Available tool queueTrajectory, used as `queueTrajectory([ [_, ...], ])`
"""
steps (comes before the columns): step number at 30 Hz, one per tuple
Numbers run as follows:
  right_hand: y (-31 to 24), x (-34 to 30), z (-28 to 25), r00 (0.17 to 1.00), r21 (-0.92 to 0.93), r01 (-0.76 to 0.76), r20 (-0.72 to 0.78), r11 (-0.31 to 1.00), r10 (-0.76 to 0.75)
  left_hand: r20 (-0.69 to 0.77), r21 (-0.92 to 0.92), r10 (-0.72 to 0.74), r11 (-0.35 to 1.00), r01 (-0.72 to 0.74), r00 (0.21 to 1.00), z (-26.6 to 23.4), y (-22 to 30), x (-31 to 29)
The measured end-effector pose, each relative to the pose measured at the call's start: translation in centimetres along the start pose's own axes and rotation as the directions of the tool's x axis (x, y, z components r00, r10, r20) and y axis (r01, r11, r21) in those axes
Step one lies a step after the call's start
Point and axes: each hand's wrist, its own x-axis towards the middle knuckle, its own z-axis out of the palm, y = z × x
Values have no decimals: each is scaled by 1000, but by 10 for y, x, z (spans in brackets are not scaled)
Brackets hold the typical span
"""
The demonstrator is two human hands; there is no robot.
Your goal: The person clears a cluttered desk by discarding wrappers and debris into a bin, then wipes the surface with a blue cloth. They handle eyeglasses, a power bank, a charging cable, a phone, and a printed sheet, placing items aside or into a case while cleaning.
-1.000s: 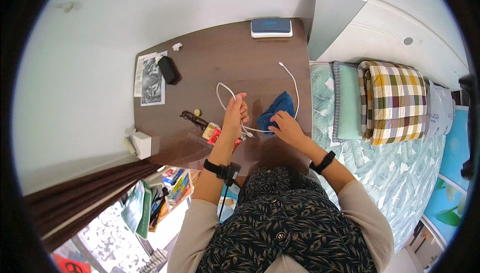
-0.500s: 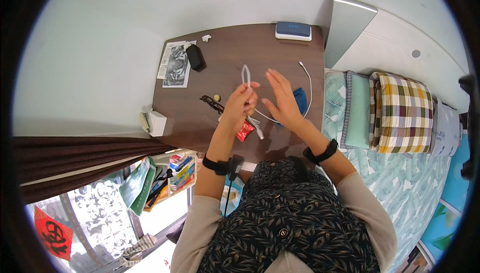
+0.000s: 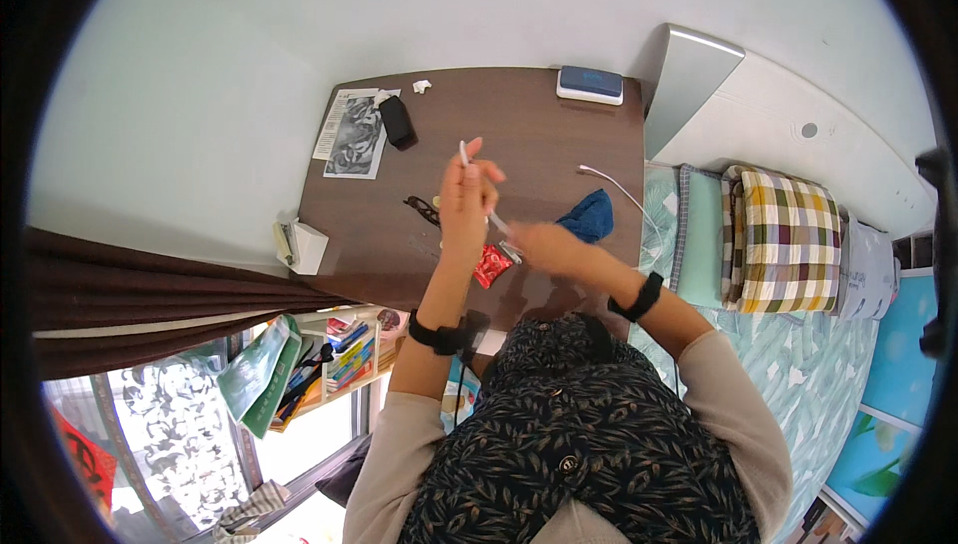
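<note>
One white cable (image 3: 499,225) held in left hand (image 3: 467,200); right hand (image 3: 544,245) blurred, grip unclear; blue cloth (image 3: 589,216) nearby on brown table (image 3: 529,125).

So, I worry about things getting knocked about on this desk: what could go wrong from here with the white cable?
The white cable in the left hand has a loose stretch that seems to run past the right edge of the desk by the bed; it might snag if pulled. The dark glasses lie close to the left hand and could get nudged. The red packet might be swept aside too.
</note>
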Motion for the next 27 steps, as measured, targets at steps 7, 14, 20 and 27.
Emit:
queueTrajectory([
  [7, -44, -19, -79, 948, -24, 165, -271, 986, -166, 308, 492, -199, 870, 23, 930, -2, 1, -17],
  [14, -10, -9, -115, 898, 235, 117, -439, 965, -2, 602, -179, -246, 886, 428, 760, -20, 5, -23],
  [20, -17, 2, -35, 953, 61, -170, -242, 983, 180, 166, -629, -244, 720, 293, 955, -24, 18, 6],
  [27, -53, -7, -63, 954, -93, 182, -226, 979, -199, 313, 547, -86, 830, -105, 946, -35, -6, -18],
])
